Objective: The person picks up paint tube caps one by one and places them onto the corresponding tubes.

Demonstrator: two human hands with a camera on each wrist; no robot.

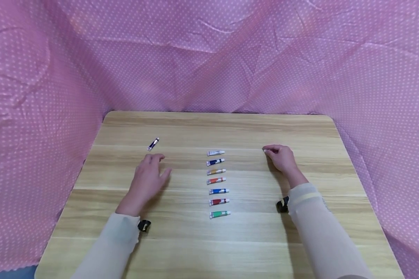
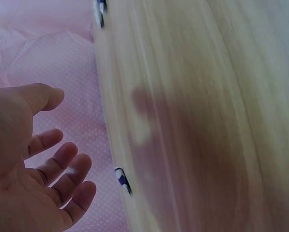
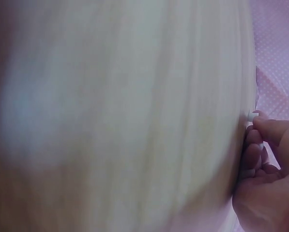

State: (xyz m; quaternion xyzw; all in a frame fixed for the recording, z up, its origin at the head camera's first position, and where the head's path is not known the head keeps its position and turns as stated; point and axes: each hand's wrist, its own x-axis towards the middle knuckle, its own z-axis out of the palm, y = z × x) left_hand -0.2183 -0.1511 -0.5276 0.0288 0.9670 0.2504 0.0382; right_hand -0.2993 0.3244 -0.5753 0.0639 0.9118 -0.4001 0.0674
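My left hand [image 1: 148,178] hovers over the left side of the table with fingers spread and relaxed, holding nothing. Just beyond its fingertips lies a small dark purple paint tube [image 1: 153,144], set at a slant; the left wrist view has this purple tube [image 2: 122,181] too. On the right, my right hand [image 1: 282,158] pinches a small thing between thumb and fingers. Only a pale cap-like end [image 3: 252,116] shows in the right wrist view; the rest is hidden by the fingers. Between the hands is a column of several paint tubes, with a green tube [image 1: 219,214] nearest me.
Above the green tube are a red tube [image 1: 219,202], a blue tube [image 1: 219,191], an orange tube [image 1: 216,180], a yellow tube [image 1: 216,171], a dark blue tube [image 1: 215,162] and a white tube [image 1: 215,153]. Pink dotted cloth [image 1: 209,77] surrounds the wooden table [image 1: 181,248].
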